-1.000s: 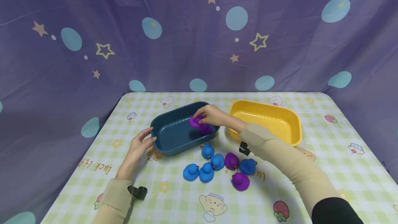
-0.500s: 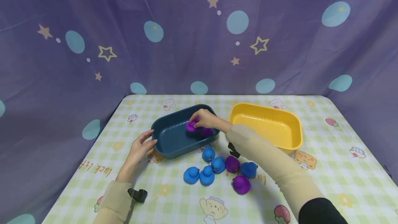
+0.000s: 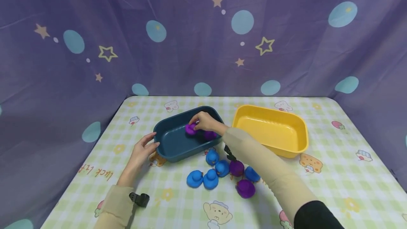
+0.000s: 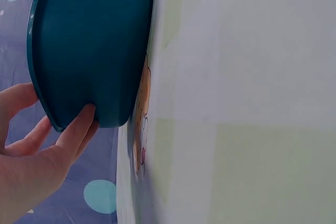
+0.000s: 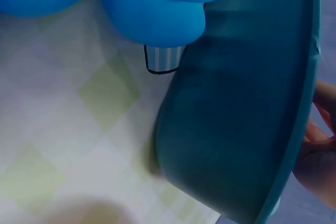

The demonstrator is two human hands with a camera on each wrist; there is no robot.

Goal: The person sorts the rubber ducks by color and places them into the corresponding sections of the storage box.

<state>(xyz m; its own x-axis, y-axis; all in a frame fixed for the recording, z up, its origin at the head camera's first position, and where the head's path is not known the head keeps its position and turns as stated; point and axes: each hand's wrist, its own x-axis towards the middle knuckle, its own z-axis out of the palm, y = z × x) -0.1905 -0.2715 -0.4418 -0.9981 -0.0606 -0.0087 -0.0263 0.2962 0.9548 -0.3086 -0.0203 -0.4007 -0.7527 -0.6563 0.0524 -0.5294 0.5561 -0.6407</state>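
Note:
A dark blue tub [image 3: 173,148] sits on the table's left middle. My right hand [image 3: 203,121] reaches into it and pinches a purple duck [image 3: 190,129]. Another purple duck [image 3: 210,135] lies in the tub beside it. My left hand [image 3: 143,147] rests with straight fingers against the tub's left wall; the left wrist view shows its fingers [image 4: 73,132] touching the tub [image 4: 89,45]. In the right wrist view the tub's outer wall [image 5: 236,108] fills the frame, with a blue duck [image 5: 152,9] next to it.
An empty yellow tub [image 3: 270,130] stands to the right. Several blue ducks [image 3: 203,177] and two purple ducks [image 3: 245,188] lie in a cluster in front of the blue tub. The checked tablecloth [image 3: 334,172] ends at purple curtain drapes behind.
My right hand has carried the purple duck leftward and deeper into the blue tub. The left hand has stayed at the tub's wall.

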